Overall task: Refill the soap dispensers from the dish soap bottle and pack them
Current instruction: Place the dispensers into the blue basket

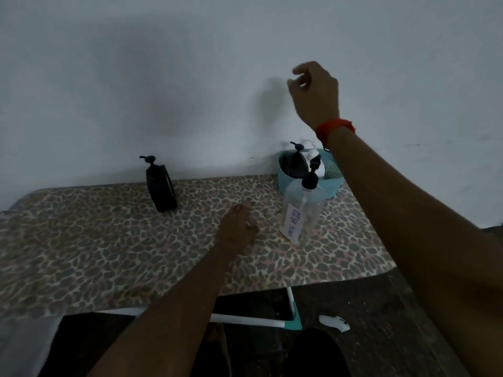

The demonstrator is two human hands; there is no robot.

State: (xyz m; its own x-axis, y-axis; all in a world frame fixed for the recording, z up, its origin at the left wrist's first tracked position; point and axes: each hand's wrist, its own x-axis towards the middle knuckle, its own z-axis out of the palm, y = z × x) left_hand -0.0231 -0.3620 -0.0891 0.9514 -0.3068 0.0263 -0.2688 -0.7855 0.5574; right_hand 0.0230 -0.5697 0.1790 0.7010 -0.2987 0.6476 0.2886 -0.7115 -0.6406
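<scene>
Teal basket (pixel 333 186) at back right of table (pixel 81 240) holding a black dispenser (pixel 298 163) and white ones (pixel 313 154), clear dish soap bottle (pixel 302 210) upright just before it, lone dispenser (pixel 160 186) standing well left, left hand (pixel 236 227) resting relaxed on table, right hand (pixel 315 93) raised, loosely curled, empty

On my counter (pixel 81 240), a lone dispenser (pixel 160 186) stands toward the far edge, left of centre. At the far right corner sits the basket (pixel 333 186), with the packed dispensers (pixel 296 161) standing in it. The dish soap bottle (pixel 302 210) stands just before the basket on its near side. My left hand (pixel 238 227) rests on the counter between the lone dispenser and the bottle, nearer the bottle. My right hand (pixel 315 93) hangs in the air above the basket, before the wall (pixel 136 77) behind the counter.
</scene>
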